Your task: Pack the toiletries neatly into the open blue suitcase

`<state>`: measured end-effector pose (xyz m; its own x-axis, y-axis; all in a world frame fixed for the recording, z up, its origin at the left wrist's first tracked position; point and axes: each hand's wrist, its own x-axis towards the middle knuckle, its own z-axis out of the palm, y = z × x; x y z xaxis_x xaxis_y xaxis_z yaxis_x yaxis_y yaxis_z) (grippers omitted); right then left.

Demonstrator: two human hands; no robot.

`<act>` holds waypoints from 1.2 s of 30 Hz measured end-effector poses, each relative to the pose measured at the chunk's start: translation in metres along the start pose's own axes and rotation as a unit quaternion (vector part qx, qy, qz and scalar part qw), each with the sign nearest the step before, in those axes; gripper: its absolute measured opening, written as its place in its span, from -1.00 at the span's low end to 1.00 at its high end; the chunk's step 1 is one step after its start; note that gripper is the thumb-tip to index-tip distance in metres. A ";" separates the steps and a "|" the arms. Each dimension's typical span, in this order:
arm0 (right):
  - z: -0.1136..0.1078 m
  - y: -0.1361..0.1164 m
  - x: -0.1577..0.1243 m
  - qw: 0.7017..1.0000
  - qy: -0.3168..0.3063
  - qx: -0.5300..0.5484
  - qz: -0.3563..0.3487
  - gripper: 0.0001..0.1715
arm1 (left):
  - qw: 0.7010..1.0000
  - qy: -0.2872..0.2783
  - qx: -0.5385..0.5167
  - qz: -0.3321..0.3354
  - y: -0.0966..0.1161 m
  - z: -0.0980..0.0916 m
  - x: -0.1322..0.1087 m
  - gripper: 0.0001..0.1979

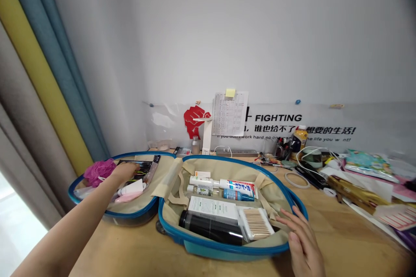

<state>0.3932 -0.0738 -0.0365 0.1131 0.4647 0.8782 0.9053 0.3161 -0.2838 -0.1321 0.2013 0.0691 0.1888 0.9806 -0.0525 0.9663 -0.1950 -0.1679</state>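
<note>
A blue-edged toiletry case (294, 201) lies open in two halves on a wooden desk (341, 242). My left hand (125, 171) reaches into the left half, fingers curled down over a dark flat packet (139, 165), beside a pink bath pouf (97, 171) and a white and pink tube (131, 188). My right hand (300, 240) rests with fingers spread on the right rim of the other half. That half holds a toothpaste tube (238, 186), a white box (212, 207), a black bottle (209, 228) and a cotton swab pack (256, 223).
Curtains (39, 108) hang at the left. Along the wall stand a small metal bottle (195, 145), a power strip (235, 152) and a yellow-capped bottle (299, 137). The desk's right side is cluttered with cables (312, 169), packets (368, 162) and papers.
</note>
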 end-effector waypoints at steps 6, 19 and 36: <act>0.001 0.000 -0.001 1.000 -0.006 0.009 0.024 -0.60 | 1.000 0.016 -0.017 -0.015 0.004 -0.007 -0.008 -0.72; -0.001 -0.001 0.000 1.000 -0.003 0.010 0.015 -0.62 | 0.957 0.193 -0.183 0.119 0.109 -0.080 -0.018 -0.54; 0.001 -0.001 -0.003 0.999 -0.002 0.020 0.034 -0.59 | 0.898 -0.113 -0.215 0.366 0.258 -0.024 -0.017 -0.70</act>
<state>0.3915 -0.0750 -0.0388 0.1730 0.4895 0.8547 0.8783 0.3161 -0.3588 0.1187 0.1346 0.0505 0.8074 0.5545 -0.2017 0.5858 -0.7126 0.3860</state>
